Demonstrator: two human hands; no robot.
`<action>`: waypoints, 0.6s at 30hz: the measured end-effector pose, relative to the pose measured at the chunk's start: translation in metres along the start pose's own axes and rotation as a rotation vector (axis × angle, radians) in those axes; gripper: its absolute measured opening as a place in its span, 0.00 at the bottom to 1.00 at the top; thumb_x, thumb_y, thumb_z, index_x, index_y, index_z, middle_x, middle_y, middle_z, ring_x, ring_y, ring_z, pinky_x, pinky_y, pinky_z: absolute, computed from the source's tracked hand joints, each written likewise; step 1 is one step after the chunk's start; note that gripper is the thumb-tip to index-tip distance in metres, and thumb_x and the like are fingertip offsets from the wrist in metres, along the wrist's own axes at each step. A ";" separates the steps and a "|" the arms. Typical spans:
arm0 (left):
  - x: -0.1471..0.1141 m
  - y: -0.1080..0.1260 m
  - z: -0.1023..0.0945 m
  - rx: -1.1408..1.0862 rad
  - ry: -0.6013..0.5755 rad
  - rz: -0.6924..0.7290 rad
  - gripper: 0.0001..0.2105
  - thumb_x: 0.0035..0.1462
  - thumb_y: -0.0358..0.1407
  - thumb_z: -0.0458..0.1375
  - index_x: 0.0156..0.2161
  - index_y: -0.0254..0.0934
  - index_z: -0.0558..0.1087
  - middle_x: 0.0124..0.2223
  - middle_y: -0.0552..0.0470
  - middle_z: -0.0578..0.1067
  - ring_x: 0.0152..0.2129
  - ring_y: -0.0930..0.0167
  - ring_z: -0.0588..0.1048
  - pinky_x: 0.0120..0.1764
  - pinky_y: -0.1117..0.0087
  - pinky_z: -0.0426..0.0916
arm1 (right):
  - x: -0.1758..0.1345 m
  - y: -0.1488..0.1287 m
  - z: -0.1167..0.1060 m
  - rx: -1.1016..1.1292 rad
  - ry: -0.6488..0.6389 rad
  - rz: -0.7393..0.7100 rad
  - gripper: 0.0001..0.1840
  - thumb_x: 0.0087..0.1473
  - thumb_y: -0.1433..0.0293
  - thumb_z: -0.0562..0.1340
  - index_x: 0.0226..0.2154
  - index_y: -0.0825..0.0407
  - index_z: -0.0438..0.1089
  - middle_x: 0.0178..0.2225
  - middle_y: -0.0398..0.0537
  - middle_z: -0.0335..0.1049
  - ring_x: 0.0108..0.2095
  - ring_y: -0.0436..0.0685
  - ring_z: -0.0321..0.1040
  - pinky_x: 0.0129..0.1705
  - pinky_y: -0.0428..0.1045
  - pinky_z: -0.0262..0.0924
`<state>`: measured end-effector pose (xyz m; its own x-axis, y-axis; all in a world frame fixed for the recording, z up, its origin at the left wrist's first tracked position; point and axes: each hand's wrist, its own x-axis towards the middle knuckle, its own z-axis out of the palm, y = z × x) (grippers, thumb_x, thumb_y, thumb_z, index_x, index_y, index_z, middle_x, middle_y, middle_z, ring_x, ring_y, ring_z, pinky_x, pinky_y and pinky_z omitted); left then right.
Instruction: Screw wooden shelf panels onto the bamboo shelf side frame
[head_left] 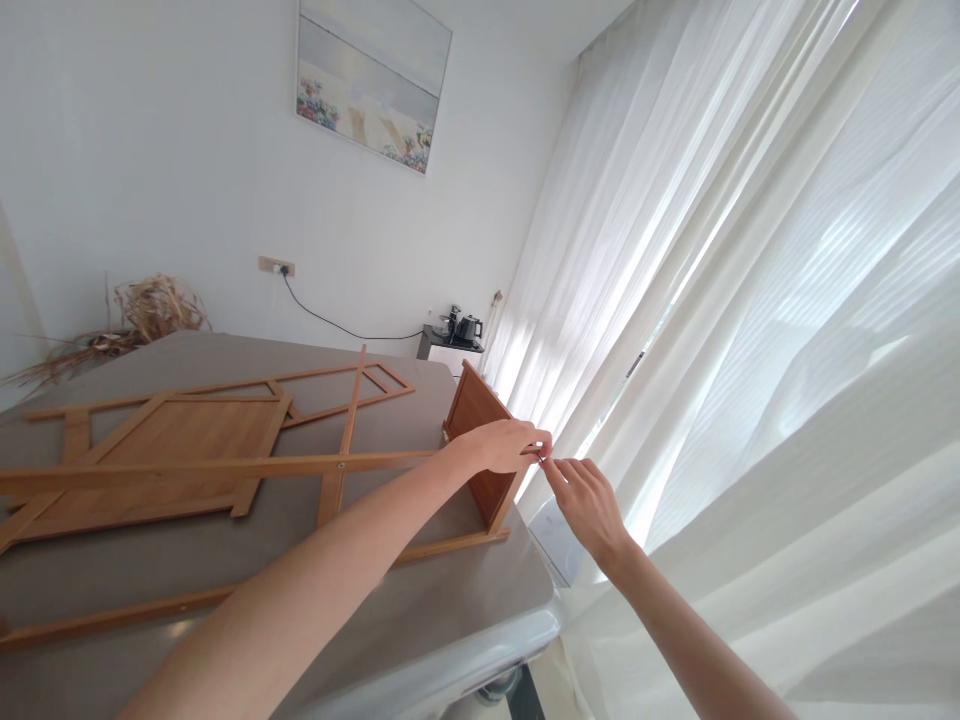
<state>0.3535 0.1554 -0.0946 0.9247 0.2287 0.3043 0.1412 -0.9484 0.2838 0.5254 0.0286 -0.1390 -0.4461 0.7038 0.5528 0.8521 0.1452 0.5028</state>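
Observation:
My left hand point(504, 445) is closed over the end of a long wooden rail point(277, 466), where the rail meets an upright brown wooden panel point(487, 485). The thumb and fingertips of my right hand point(589, 500) are pinched together at that same end, touching or nearly touching my left fingertips. A small thin dark piece shows between the two hands, too small to name. Below the raised rail, another wooden bar point(450, 546) runs to the panel's lower corner. A wooden crosspiece point(349, 410) joins the rail near the middle, with a bolt head at the joint.
A grey-covered table point(480, 590) carries the frame, a flat wooden panel point(172, 450) and a narrow wooden frame point(390, 385). White curtains point(750, 400) hang close on the right. Dried plants point(161, 305) lie at the back left, and a black kettle point(469, 328) stands on a cabinet behind.

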 end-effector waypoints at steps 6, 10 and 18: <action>0.000 0.000 0.000 -0.002 0.003 0.009 0.07 0.63 0.35 0.50 0.43 0.41 0.69 0.42 0.49 0.73 0.40 0.67 0.72 0.44 0.67 0.64 | 0.007 -0.016 -0.003 0.599 -0.031 0.502 0.15 0.66 0.62 0.51 0.37 0.49 0.70 0.29 0.46 0.75 0.30 0.55 0.72 0.32 0.48 0.61; 0.001 0.000 0.001 0.003 -0.009 -0.001 0.08 0.63 0.35 0.49 0.43 0.41 0.69 0.42 0.49 0.72 0.39 0.67 0.72 0.43 0.67 0.64 | 0.013 -0.025 -0.005 1.046 -0.091 0.804 0.19 0.62 0.52 0.54 0.35 0.49 0.70 0.31 0.47 0.78 0.32 0.57 0.77 0.34 0.49 0.68; 0.002 -0.006 0.005 0.001 0.010 0.016 0.06 0.62 0.35 0.50 0.42 0.42 0.68 0.40 0.51 0.71 0.35 0.69 0.72 0.40 0.69 0.64 | 0.005 -0.035 -0.006 0.896 -0.028 0.743 0.15 0.64 0.56 0.53 0.33 0.48 0.67 0.32 0.44 0.77 0.33 0.55 0.76 0.35 0.47 0.66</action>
<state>0.3565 0.1605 -0.0996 0.9234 0.2154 0.3176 0.1266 -0.9523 0.2777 0.4917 0.0229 -0.1501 0.2410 0.8355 0.4938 0.7946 0.1223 -0.5947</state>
